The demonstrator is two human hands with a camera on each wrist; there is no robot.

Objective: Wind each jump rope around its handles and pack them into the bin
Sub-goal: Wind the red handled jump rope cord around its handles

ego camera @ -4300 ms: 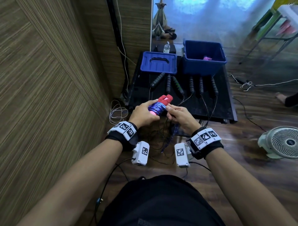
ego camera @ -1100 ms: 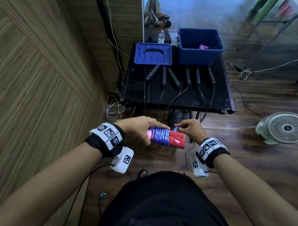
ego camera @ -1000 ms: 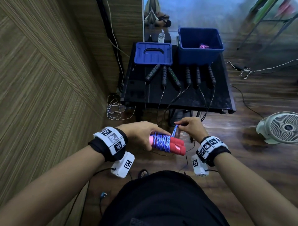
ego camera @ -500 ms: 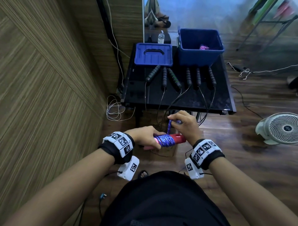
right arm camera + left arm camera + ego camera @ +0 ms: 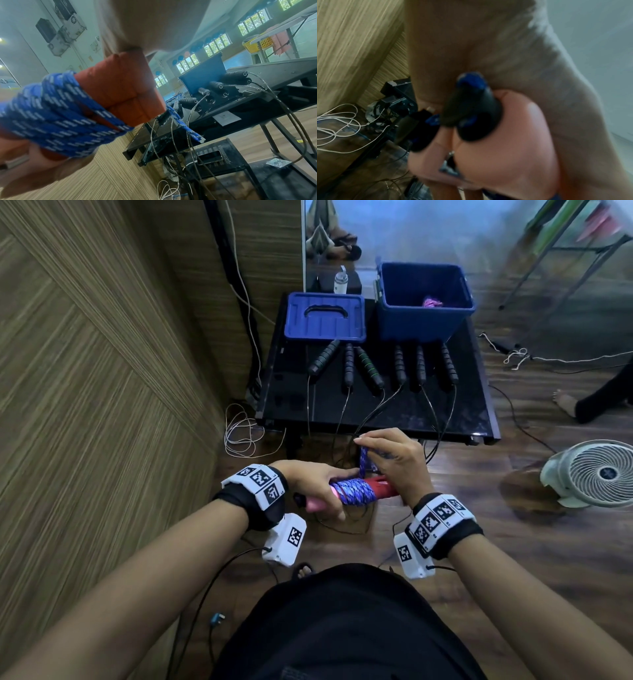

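Observation:
My left hand (image 5: 320, 486) grips a pair of red and pink jump rope handles (image 5: 380, 487) held side by side, with blue-and-white braided rope (image 5: 354, 492) coiled round their middle. My right hand (image 5: 390, 458) pinches the short free end of that rope (image 5: 364, 458) and holds it up above the coil. In the right wrist view the coil (image 5: 56, 115) and red handle ends (image 5: 120, 86) fill the left, with the rope's loose tip (image 5: 190, 132) hanging. The open blue bin (image 5: 424, 302) stands at the table's far right with a pink bundle (image 5: 431, 302) inside.
Several black-handled jump ropes (image 5: 380, 364) lie in a row on the black table (image 5: 376, 405), their cords trailing over its front edge. The blue bin lid (image 5: 325, 316) lies left of the bin. A wood wall is left; a white fan (image 5: 596, 474) and a person's foot (image 5: 565, 404) are right.
The right hand has lifted the rope's free end up above the coil and shifted closer over the handles. The left hand keeps its hold on the bundle, now held lower and nearer my body.

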